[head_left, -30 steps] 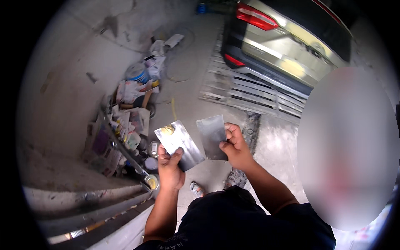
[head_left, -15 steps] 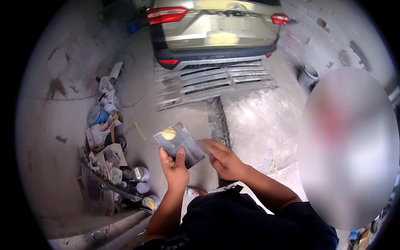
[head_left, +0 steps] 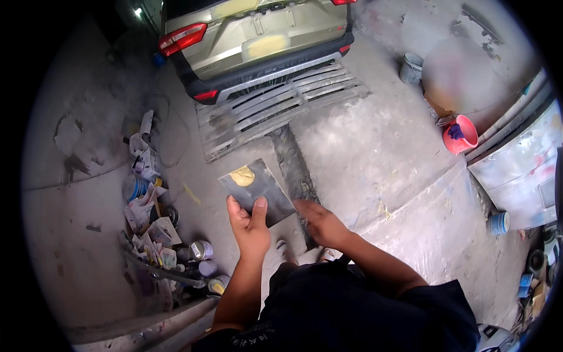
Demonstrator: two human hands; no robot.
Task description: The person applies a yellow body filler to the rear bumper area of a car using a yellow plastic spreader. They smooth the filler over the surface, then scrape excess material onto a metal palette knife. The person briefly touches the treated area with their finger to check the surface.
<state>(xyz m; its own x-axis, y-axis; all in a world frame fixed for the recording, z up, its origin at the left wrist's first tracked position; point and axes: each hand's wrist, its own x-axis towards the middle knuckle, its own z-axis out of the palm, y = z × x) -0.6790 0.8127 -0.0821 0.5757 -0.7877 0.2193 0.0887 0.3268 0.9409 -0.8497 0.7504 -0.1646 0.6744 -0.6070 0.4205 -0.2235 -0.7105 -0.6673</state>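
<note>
My left hand (head_left: 251,226) grips a flat, dark grey rectangular board (head_left: 267,199), with the thumb on top and the fingers underneath. A round dab of yellow paste, like body filler (head_left: 241,175), sits near the board's far left corner. At the board's right edge is my right hand (head_left: 325,224), its fingers drawn together and smeared by motion. Whatever is pinched in them, if anything, cannot be made out. Ahead stands the rear of a beige car (head_left: 264,41), with a pale yellow patch (head_left: 267,47) on its tailgate.
A metal floor grate (head_left: 287,105) lies behind the car, and a dark channel (head_left: 293,170) runs toward me. Cans and paper clutter (head_left: 155,205) line the left side. At right are a grey bucket (head_left: 411,69), a pink bucket (head_left: 460,135) and a leaning panel (head_left: 522,170).
The view has turned to the right, so the car sits further left and the pink bucket and panel show. My right hand has shifted slightly right and down; the left still holds the board.
</note>
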